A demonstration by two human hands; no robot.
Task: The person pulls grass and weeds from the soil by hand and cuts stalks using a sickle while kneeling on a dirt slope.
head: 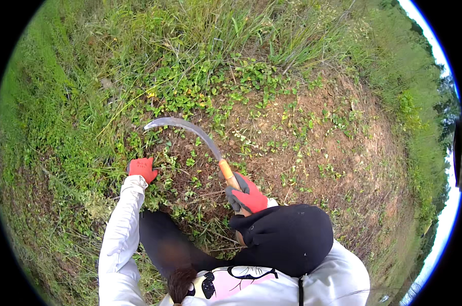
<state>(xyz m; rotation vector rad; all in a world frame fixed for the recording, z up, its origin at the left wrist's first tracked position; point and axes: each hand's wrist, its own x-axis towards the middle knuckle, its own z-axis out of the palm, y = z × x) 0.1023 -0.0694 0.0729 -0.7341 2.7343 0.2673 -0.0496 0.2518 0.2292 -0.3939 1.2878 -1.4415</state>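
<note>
My right hand [250,195], in a red glove with grey palm and fingers, grips the wooden handle of a sickle [194,128] beside my bent right knee. Its curved metal blade arcs up and to the left, above low leafy plants, with the tip pointing left. An orange band [226,168] wraps the handle near the blade. My left hand [142,169], in a matching red glove, is a fist low among the weeds [110,168]. Stems and grass blades stick out beside this fist, while its fingertips are hidden underneath.
Bare reddish-brown soil [330,149] with scattered small plants slopes away to the right. Taller grass [231,26] grows ahead, and dense greenery [36,114] covers the left side. My dark-trousered knees [288,237] are bent close behind the hands.
</note>
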